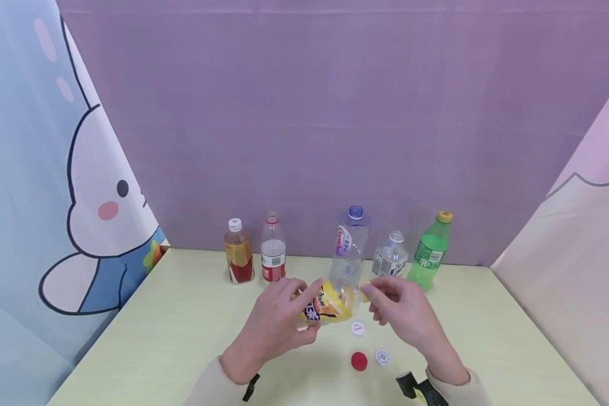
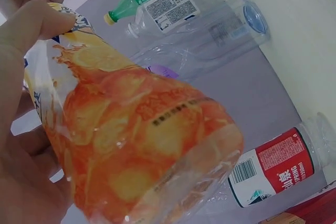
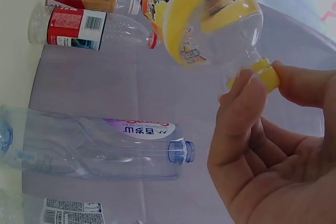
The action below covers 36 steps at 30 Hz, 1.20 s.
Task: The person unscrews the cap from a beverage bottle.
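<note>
Two sets of fingers are busy: those of the right hand (image 1: 406, 310) pinch a yellow cap (image 3: 270, 79) at the neck of the tea bottle (image 1: 330, 307), and those of the left hand (image 1: 278, 313) wrap its label. The tea bottle is held sideways, neck toward 3 o'clock.

From it in the head view, two white caps (image 1: 357, 328) lie toward 4 o'clock, a red cap (image 1: 359, 361) at 5. The tall bottle (image 1: 349, 248) stands nearby at 1. The pale tabletop (image 1: 157, 338) spreads to slanting side edges at 8 and 4; its back edge meets purple cloth (image 1: 335, 113), faintly creased.

The tea bottle is clear plastic under a glossy orange-yellow wrap. The tall bottle has swirling ridges; the small bottle (image 1: 389, 258) is transparent, the green bottle (image 1: 430, 254) tinted, both toward 2. The red-label bottle (image 1: 273, 254) and amber bottle (image 1: 239, 255) stand around 10.
</note>
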Available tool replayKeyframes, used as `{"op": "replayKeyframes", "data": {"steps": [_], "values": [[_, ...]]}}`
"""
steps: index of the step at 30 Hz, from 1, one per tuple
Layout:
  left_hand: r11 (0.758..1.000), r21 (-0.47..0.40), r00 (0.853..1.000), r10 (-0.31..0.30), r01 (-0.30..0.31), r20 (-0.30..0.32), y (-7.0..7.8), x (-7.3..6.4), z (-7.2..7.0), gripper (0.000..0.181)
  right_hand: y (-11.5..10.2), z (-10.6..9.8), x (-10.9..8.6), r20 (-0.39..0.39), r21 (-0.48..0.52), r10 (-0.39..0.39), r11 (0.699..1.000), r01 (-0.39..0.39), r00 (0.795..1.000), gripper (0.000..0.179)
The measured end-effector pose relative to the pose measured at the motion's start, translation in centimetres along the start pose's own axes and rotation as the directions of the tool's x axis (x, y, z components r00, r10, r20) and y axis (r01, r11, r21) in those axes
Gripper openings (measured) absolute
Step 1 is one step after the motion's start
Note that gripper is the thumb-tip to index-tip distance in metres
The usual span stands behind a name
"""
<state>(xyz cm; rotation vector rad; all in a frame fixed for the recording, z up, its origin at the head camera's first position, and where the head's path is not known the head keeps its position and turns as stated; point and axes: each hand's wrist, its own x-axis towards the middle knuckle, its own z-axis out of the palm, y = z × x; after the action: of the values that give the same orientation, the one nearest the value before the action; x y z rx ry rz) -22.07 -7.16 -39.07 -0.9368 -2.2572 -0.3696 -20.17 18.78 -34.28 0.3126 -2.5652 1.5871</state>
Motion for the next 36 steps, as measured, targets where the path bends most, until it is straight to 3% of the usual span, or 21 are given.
{"op": "replayKeyframes", "data": {"steps": [8,12,17,19,21,24,28,36], "values": [[1.0,0.014,1.0,0.003,-0.003,0.013,-0.14,0.08,-0.21,0.079,0.43,-0.08,0.1,0.026,0.022,-0.048,0.999,0.048,0.999,0.027],[1.0,0.01,1.0,0.003,-0.004,0.023,-0.21,0.13,-0.33,0.078,0.64,-0.21,0.04,0.039,0.003,-0.127,0.992,0.127,0.991,0.027],[1.0,0.016,1.0,0.002,-0.003,0.031,-0.34,0.08,-0.4,0.078,0.98,-0.13,0.03,0.052,-0.038,-0.248,0.968,0.25,0.967,0.027],[1.0,0.021,1.0,0.002,-0.003,0.026,-0.41,0.05,-0.39,0.078,1.03,0.0,0.08,0.051,-0.046,-0.26,0.964,0.263,0.964,0.027],[1.0,0.026,1.0,0.004,-0.004,0.022,-0.47,0.01,-0.36,0.078,0.94,0.11,0.13,0.039,-0.053,-0.224,0.973,0.226,0.974,0.026],[1.0,0.028,1.0,0.007,-0.008,0.018,-0.48,-0.03,-0.33,0.077,0.67,0.28,0.22,0.016,-0.042,-0.106,0.993,0.107,0.994,0.026],[0.999,0.027,1.0,0.018,-0.018,0.02,-0.37,-0.01,-0.31,0.077,0.26,0.41,0.28,0.0,-0.012,0.016,1.0,-0.016,1.0,0.034],[1.0,0.016,1.0,0.025,-0.025,0.019,-0.16,-0.02,-0.28,0.076,0.14,0.25,0.17,0.011,-0.015,0.018,1.0,-0.018,1.0,0.028]]}}
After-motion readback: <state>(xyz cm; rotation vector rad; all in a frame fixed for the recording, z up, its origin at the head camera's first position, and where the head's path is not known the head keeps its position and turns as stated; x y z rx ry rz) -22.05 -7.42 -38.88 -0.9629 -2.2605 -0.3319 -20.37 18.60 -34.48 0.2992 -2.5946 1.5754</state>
